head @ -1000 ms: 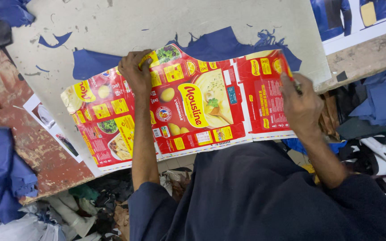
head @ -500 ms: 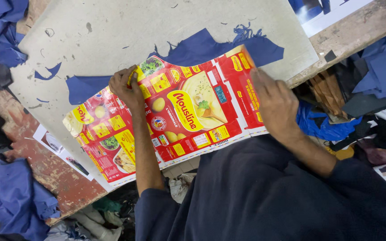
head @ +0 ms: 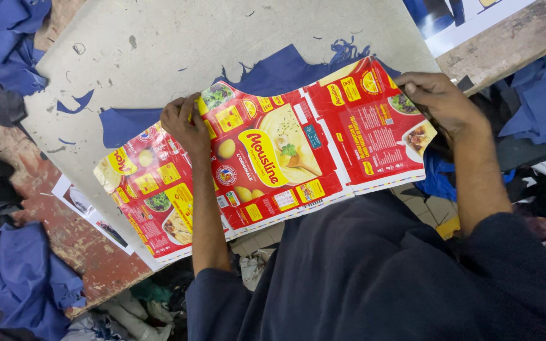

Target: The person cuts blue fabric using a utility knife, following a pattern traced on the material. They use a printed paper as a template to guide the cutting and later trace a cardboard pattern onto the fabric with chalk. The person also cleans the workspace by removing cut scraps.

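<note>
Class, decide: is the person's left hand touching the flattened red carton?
Touching. The head view shows the left hand pressed flat on the flattened red carton, fingers overlapping its upper edge.

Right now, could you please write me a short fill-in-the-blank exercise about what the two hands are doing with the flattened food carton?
1. The left hand presses on the flattened red and ____ carton.
2. The right hand grips the carton's ____ end.
3. Under the carton lies a piece of ____ cloth.
4. The cloth rests on a ____ board.

Missing words: yellow; right; blue; grey
</note>
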